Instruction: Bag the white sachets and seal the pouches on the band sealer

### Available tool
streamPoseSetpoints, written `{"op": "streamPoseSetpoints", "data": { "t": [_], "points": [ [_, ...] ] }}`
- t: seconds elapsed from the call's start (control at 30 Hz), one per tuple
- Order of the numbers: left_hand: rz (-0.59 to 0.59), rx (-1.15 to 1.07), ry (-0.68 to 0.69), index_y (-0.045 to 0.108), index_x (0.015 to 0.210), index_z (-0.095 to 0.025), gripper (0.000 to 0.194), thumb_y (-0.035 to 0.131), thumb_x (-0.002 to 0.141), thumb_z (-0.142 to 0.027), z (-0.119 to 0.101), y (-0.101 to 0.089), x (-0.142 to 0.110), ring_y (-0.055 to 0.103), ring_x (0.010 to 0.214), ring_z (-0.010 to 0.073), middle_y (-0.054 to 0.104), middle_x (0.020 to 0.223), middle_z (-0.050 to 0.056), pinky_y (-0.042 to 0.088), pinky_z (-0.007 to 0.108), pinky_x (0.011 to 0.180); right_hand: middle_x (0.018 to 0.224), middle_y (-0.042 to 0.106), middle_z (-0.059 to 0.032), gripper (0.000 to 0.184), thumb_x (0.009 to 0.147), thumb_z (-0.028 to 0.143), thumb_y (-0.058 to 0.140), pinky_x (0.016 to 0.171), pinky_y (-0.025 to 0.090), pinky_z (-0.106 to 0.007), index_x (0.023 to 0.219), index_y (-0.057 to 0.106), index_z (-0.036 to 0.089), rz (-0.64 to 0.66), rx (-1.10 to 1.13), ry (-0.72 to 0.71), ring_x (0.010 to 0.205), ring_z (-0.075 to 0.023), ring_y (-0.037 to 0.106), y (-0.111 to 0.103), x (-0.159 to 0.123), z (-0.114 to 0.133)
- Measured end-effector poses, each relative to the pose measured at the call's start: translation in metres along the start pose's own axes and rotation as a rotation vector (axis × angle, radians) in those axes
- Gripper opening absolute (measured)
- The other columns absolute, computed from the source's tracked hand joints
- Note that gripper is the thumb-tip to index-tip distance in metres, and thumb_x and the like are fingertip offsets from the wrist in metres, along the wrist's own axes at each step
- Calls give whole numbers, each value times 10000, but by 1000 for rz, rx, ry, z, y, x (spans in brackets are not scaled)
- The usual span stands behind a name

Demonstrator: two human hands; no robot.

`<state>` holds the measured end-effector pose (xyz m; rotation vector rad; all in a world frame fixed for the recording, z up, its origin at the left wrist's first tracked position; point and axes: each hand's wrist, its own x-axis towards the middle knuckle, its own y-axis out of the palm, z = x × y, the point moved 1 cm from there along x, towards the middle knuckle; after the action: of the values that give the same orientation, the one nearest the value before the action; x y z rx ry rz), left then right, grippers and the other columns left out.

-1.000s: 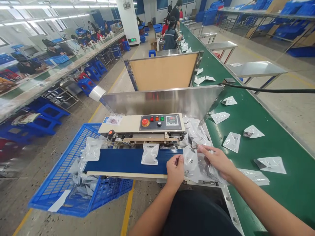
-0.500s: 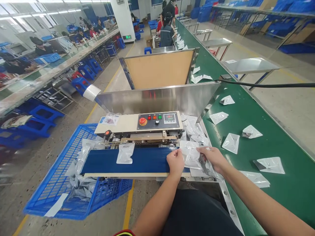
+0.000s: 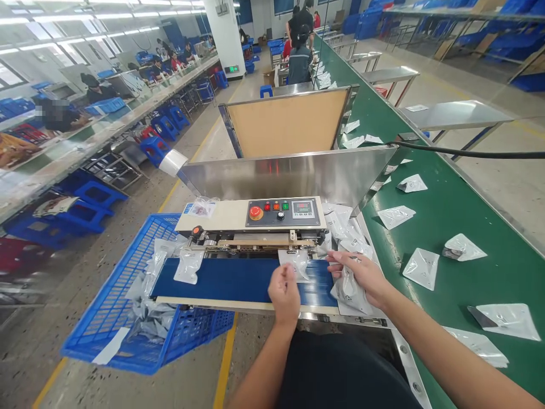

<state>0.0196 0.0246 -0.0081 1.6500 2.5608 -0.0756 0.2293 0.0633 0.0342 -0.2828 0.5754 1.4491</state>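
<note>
My left hand (image 3: 284, 294) is closed at the lower left part of a white pouch (image 3: 301, 266), whose top edge sits in the slot of the band sealer (image 3: 232, 215). Beneath the pouch runs the sealer's blue belt (image 3: 242, 281). My right hand (image 3: 361, 277) is curled round another white pouch (image 3: 348, 291) at the belt's right end, its fingertips pointing left. A further pouch (image 3: 188, 266) lies near the belt's left end.
Below the belt's left end stands a blue basket (image 3: 102, 301) with several pouches. More pouches are piled right of the sealer (image 3: 338, 218). The green conveyor (image 3: 438, 307) carries scattered pouches on my right. A steel panel (image 3: 281, 175) rises behind; a black cable (image 3: 472, 153) crosses the conveyor.
The pouch between my hands has gone left into the sealer's slot, with my left hand following. An earlier pouch has travelled to the belt's left end. My right hand has moved to another pouch.
</note>
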Motion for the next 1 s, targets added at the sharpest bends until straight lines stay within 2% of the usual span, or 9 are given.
{"op": "streamPoseSetpoints", "data": {
  "t": [0.1, 0.17, 0.23, 0.3, 0.43, 0.57, 0.67, 0.83, 1.0],
  "points": [
    [494, -65, -117, 844, 1058, -128, 529, 783, 906, -631, -6, 26, -26, 706, 808, 234, 781, 867, 117, 592, 354, 814, 1243, 815, -140, 518, 766, 628, 884, 1115, 549, -468, 1069, 872, 208, 119, -13, -114, 1257, -353, 705, 12, -13, 0],
    [604, -129, -184, 843, 1023, -115, 572, 785, 888, -668, -4, 45, -35, 656, 733, 197, 750, 798, 83, 566, 321, 745, 1306, 797, -126, 605, 805, 732, 809, 1178, 495, -474, 1136, 859, 228, 20, -54, -222, 1345, -350, 654, 14, -12, -2],
    [524, -188, -256, 835, 1025, -110, 623, 769, 880, -713, 1, 55, -35, 641, 717, 176, 747, 811, 74, 545, 294, 718, 1311, 789, -128, 712, 834, 822, 720, 1100, 548, -465, 1219, 822, 231, -170, -69, -316, 1272, -335, 688, 6, -10, -7],
    [425, -212, -301, 831, 1047, -111, 652, 761, 875, -736, 4, 58, -32, 652, 728, 173, 757, 846, 84, 536, 278, 711, 1189, 813, -130, 745, 815, 842, 722, 925, 615, -429, 1202, 809, 211, -262, -132, -347, 1059, -308, 745, -6, -11, -15],
    [430, -104, -203, 838, 1128, -132, 594, 708, 938, -680, -1, 53, -24, 673, 788, 203, 754, 854, 82, 537, 287, 760, 858, 808, -87, 600, 826, 761, 754, 699, 598, -360, 995, 838, 191, -141, -368, -335, 775, -266, 729, -23, -24, -33],
    [437, 113, -46, 813, 780, -166, 448, 684, 951, -559, -5, 56, -18, 570, 685, 179, 640, 672, 26, 463, 260, 676, 759, 783, -65, 497, 873, 674, 698, 652, 557, -326, 943, 834, 201, -249, -482, -405, 706, -244, 712, -29, -28, -44],
    [311, 153, -104, 602, 526, -189, 457, 708, 885, -451, 5, 66, -10, 408, 576, 127, 440, 539, -25, 342, 240, 565, 651, 738, -48, 418, 845, 610, 715, 612, 538, -307, 825, 786, 199, -346, -436, -296, 584, -202, 664, -38, -14, -54],
    [148, 65, -314, 439, 483, -209, 449, 724, 783, -385, 23, 79, 7, 272, 537, 94, 289, 513, -67, 208, 238, 494, 621, 720, -40, 348, 772, 529, 772, 588, 563, -295, 800, 752, 183, -422, -218, -131, 547, -184, 663, -50, 15, -65],
    [97, 14, -355, 463, 520, -210, 416, 709, 796, -400, 24, 65, 18, 297, 549, 94, 331, 528, -70, 235, 229, 500, 607, 712, -38, 247, 789, 419, 784, 538, 533, -270, 704, 711, 198, -349, -217, -139, 519, -157, 629, -23, 31, -53]
  ]
}}
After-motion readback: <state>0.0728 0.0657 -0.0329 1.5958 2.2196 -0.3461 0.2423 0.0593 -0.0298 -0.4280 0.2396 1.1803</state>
